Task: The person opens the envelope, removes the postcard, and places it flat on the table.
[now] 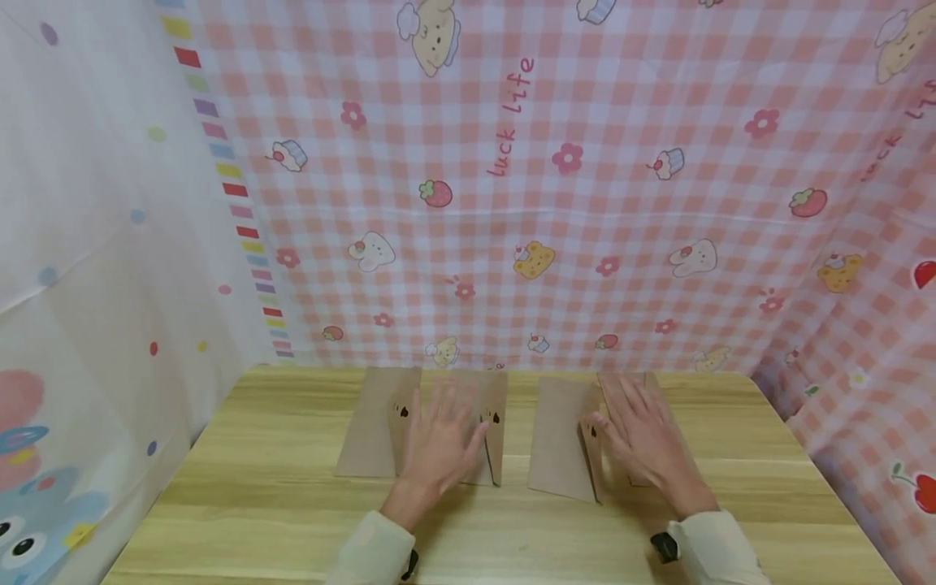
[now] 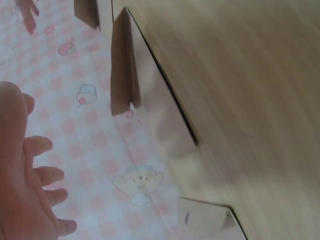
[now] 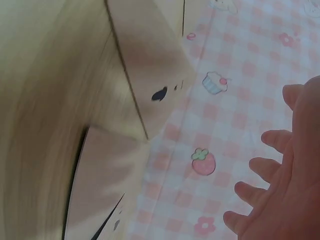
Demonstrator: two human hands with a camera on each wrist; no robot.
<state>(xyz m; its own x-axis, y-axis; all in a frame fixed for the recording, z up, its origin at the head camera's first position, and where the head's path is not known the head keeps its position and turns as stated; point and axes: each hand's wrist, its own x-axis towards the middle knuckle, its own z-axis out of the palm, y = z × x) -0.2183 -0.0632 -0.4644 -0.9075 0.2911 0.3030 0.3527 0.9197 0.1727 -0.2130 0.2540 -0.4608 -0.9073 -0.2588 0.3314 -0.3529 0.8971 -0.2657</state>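
Observation:
Several folded brown kraft-paper pieces stand in a row on the wooden table. The far left piece [image 1: 369, 431] and the one beside it [image 1: 496, 439] each show a raised side flap with a small black mark. My left hand [image 1: 442, 439] is over that second piece, fingers spread, hiding part of it. My right hand [image 1: 647, 431] is over the far right piece [image 1: 652, 385], thumb reaching toward the flap of the third piece [image 1: 559, 439]. Both wrist views show the left fingers [image 2: 50, 175] and right fingers [image 3: 255, 170] apart, with nothing held.
The wooden table [image 1: 256, 455] meets a pink checked cloth [image 1: 453, 244] behind it. A white dotted cloth [image 1: 110, 244] hangs on the left, another pink checked cloth [image 1: 877, 341] on the right. Each wrist wears a black band.

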